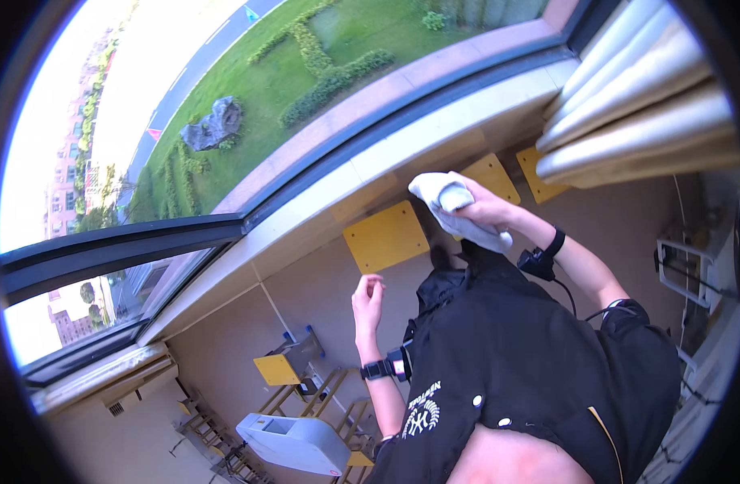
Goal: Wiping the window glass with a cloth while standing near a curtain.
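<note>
A folded white cloth (445,202) is bunched in my right hand (488,202), whose fingers and thumb wrap its near side. The cloth hangs in front of my body, at the room side of the pale window sill (346,172), and its lower end droops beside the palm. My left hand (369,296) is raised to the left of my body, below a yellow seat board (387,237). It holds nothing, and its fingers are loosely bent. Both wrists wear black straps with small devices; a cable runs from the right one. Part of the right palm is hidden by the cloth.
A dark window frame (406,103) borders the sill, with lawn and a rock outside. A gathered pale curtain (636,103) hangs at upper right. More yellow boards (488,175) lie beyond the cloth. A light-blue plastic piece (294,444) and metal-framed furniture (321,393) stand at lower left.
</note>
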{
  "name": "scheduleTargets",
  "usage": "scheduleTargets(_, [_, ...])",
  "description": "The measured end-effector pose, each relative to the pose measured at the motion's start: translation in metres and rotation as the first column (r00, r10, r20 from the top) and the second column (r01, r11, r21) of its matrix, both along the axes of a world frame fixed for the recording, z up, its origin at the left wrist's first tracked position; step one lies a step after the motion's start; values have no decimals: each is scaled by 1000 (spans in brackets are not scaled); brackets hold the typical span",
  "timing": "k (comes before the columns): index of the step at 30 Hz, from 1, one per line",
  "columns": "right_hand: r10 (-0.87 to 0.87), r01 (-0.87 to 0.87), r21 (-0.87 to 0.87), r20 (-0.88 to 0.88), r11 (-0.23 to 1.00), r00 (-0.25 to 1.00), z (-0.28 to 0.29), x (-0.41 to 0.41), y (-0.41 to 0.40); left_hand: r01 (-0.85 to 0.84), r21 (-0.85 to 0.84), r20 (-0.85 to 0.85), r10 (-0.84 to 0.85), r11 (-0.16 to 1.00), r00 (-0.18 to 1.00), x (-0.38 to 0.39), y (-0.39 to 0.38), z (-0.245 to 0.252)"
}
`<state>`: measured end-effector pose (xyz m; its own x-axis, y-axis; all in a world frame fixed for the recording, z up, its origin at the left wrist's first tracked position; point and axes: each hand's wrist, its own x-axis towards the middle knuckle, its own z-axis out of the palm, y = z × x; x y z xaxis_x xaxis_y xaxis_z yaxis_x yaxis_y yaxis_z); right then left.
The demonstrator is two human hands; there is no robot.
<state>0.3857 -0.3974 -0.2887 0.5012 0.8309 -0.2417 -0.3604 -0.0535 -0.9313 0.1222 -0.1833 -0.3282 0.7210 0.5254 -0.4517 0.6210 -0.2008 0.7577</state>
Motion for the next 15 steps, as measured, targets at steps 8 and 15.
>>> scheduleTargets(8, [-395, 406, -165, 92, 899, 914, -21, -93, -73, 428, 14, 10, -428, 904, 904, 37, 2, -35])
scheduleTargets(15, [-618, 606, -268, 48, 749, 785, -21, -143, -123, 535, -55, 99, -529, 843, 843, 54, -28, -50])
